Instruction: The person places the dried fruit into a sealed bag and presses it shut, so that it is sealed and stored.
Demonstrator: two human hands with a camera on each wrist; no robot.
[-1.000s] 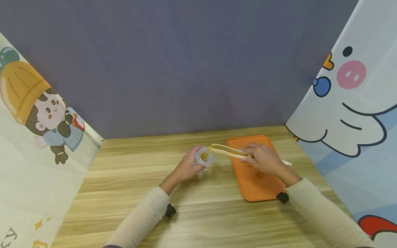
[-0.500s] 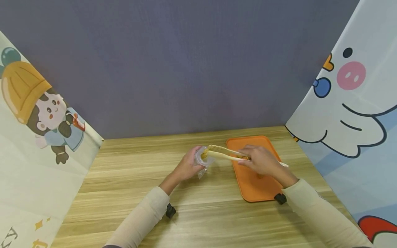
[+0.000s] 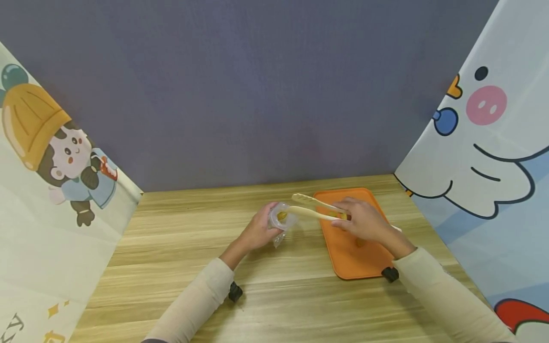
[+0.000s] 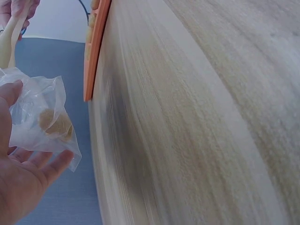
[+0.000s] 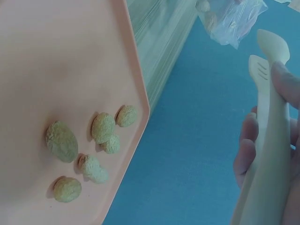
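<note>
In the head view my left hand (image 3: 260, 228) holds a clear plastic bag (image 4: 29, 101) by its open mouth, thumb on one side and fingers underneath. A rough, round tan-brown piece (image 4: 55, 124) lies inside the bag. My right hand (image 3: 364, 220) grips cream-coloured tongs (image 3: 315, 214), thumb on one arm and fingers on the other. The tips of the tongs are apart with nothing between them; one overlaps the bag's mouth, the other stands higher behind it. Several similar rough pieces (image 5: 62, 142) lie on the orange tray (image 5: 61, 56) under my right hand.
The tray sits on the right side of the wood-grain table (image 3: 180, 267), near its back edge. A grey panel (image 3: 266, 95) rises behind the table. Printed cartoon panels stand at both sides. Dark straps show at both wrists.
The tongs moved left to the bag's mouth with a yellowish piece, then their tips spread apart and drew back slightly right. The piece now shows in the bag. My left hand stayed almost still.
</note>
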